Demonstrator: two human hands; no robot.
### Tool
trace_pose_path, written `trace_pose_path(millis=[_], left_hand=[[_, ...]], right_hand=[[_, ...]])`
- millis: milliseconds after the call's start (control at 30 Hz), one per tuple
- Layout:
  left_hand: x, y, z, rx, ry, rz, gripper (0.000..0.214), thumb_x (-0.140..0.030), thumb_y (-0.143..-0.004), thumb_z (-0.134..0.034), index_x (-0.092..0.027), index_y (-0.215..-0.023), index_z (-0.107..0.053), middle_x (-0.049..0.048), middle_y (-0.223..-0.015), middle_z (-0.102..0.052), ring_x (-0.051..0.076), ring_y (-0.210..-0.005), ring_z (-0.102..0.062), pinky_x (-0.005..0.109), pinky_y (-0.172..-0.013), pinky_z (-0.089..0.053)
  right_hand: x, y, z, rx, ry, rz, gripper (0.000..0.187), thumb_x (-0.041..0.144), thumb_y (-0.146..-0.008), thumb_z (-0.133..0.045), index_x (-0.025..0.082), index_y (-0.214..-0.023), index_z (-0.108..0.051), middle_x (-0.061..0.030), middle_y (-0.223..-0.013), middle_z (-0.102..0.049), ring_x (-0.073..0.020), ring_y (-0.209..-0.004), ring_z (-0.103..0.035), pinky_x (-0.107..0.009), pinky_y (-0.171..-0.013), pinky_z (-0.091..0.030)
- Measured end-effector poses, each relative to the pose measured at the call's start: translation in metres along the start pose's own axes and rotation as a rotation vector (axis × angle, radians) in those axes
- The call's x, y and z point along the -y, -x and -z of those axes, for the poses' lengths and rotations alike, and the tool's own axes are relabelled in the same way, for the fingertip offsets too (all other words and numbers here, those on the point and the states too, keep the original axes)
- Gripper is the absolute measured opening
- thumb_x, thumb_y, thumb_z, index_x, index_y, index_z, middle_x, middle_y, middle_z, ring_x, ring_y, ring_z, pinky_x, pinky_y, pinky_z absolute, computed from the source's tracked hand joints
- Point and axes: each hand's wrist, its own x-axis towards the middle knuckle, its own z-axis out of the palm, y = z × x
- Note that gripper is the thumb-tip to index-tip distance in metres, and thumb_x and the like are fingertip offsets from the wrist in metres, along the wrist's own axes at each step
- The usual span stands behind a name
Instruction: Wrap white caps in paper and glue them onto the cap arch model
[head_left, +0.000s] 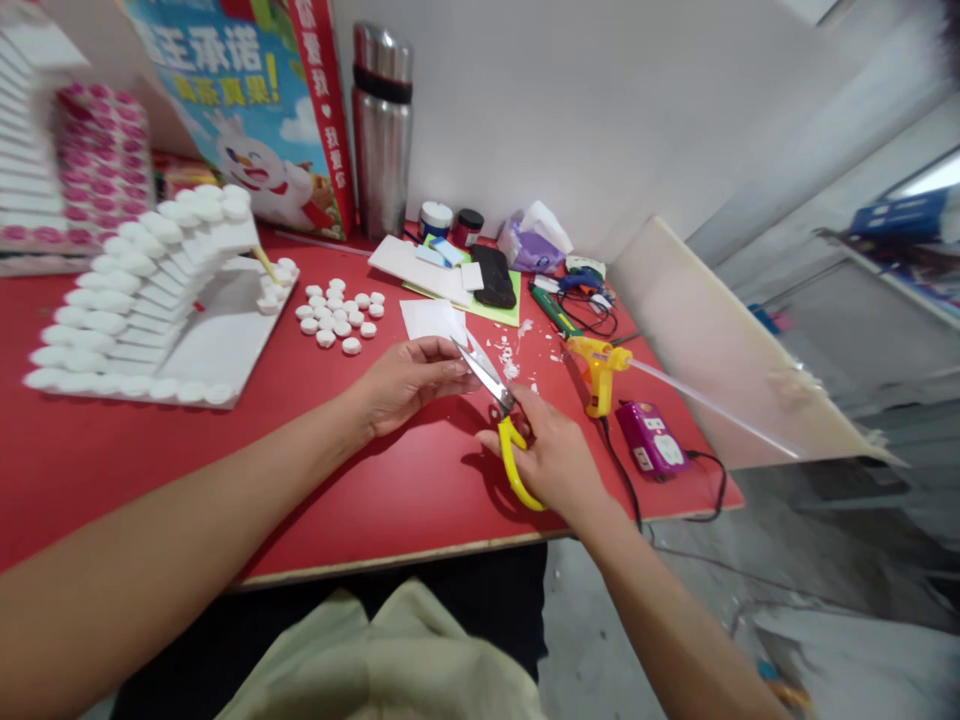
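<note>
My left hand [409, 378] pinches the near edge of a small white sheet [433, 320] just above the red table [150, 450]. My right hand [551, 455] grips yellow-handled scissors [499, 410], fingers through the loops, with the blades pointing up-left and meeting the sheet's right edge beside my left fingertips. Small white offcuts [517, 360] lie scattered behind the blades.
A white stepped foam model [150, 290] edged with white discs stands at the left, loose white discs [337, 315] beside it. A yellow glue gun [600, 370], a purple power strip [651, 440], a steel flask [382, 130], small jars, tissues and a printed box line the back and right.
</note>
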Motion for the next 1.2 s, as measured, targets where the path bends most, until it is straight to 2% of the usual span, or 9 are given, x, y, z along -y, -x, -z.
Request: trace_pose_path(millis=[133, 367, 600, 733, 867, 1067, 1200], left_hand=[[0.001, 0.000, 0.000, -0.005, -0.006, -0.008, 0.025, -0.013, -0.067, -0.091, -0.011, -0.082, -0.071, 0.0037, -0.080, -0.076, 0.017, -0.075, -0.075, 0.037, -0.091, -0.059], [0.002, 0.000, -0.001, -0.018, -0.004, -0.002, 0.027, -0.015, -0.065, -0.094, -0.011, -0.079, -0.072, 0.0039, -0.079, -0.076, 0.017, -0.074, -0.075, 0.038, -0.091, -0.060], [0.002, 0.001, -0.004, -0.053, 0.019, 0.033, 0.024, -0.011, -0.066, -0.093, -0.010, -0.080, -0.073, 0.0049, -0.078, -0.077, 0.020, -0.074, -0.077, 0.038, -0.091, -0.061], [0.002, 0.001, -0.003, -0.020, 0.022, 0.046, 0.023, -0.011, -0.068, -0.092, -0.010, -0.084, -0.075, 0.0060, -0.082, -0.078, 0.020, -0.076, -0.078, 0.040, -0.093, -0.061], [0.000, 0.001, 0.000, 0.050, 0.043, 0.041, 0.027, -0.011, -0.067, -0.092, -0.010, -0.089, -0.076, 0.0077, -0.086, -0.080, 0.022, -0.081, -0.079, 0.040, -0.093, -0.062], [-0.002, 0.001, 0.002, 0.079, 0.054, 0.018, 0.029, -0.012, -0.069, -0.092, -0.011, -0.095, -0.079, 0.0076, -0.088, -0.081, 0.023, -0.086, -0.080, 0.038, -0.096, -0.061], [-0.003, 0.001, 0.001, 0.063, 0.090, 0.035, 0.026, -0.012, -0.070, -0.091, -0.011, -0.091, -0.078, 0.0076, -0.089, -0.081, 0.024, -0.088, -0.080, 0.038, -0.096, -0.061]], right_hand=[[-0.003, 0.002, -0.002, -0.010, -0.074, 0.007, 0.055, 0.060, -0.095, -0.063, 0.018, -0.130, -0.061, -0.0131, -0.100, -0.076, -0.0277, -0.087, -0.073, -0.035, -0.075, -0.054], [-0.007, 0.005, -0.004, -0.052, -0.127, 0.045, 0.051, 0.057, -0.096, -0.063, 0.018, -0.130, -0.062, -0.0134, -0.105, -0.077, -0.0273, -0.090, -0.075, -0.036, -0.079, -0.057], [-0.005, 0.009, -0.004, -0.030, -0.140, -0.006, 0.043, 0.047, -0.097, -0.064, 0.018, -0.129, -0.064, -0.0116, -0.098, -0.079, -0.0265, -0.086, -0.076, -0.034, -0.078, -0.057], [-0.006, 0.011, 0.000, -0.042, -0.155, -0.061, 0.044, 0.051, -0.097, -0.063, 0.018, -0.127, -0.065, -0.0106, -0.094, -0.078, -0.0248, -0.076, -0.073, -0.033, -0.072, -0.056], [-0.010, 0.008, 0.006, -0.110, -0.213, -0.162, 0.048, 0.055, -0.094, -0.065, 0.018, -0.124, -0.065, -0.0088, -0.091, -0.077, -0.0218, -0.068, -0.069, -0.031, -0.064, -0.052], [-0.018, 0.003, 0.008, -0.161, -0.232, -0.208, 0.056, 0.064, -0.091, -0.065, 0.017, -0.122, -0.066, -0.0078, -0.089, -0.074, -0.0205, -0.067, -0.065, -0.031, -0.064, -0.050], [-0.017, 0.002, 0.010, -0.160, -0.227, -0.211, 0.058, 0.063, -0.090, -0.066, 0.017, -0.124, -0.065, -0.0073, -0.089, -0.073, -0.0209, -0.070, -0.066, -0.031, -0.068, -0.050]])
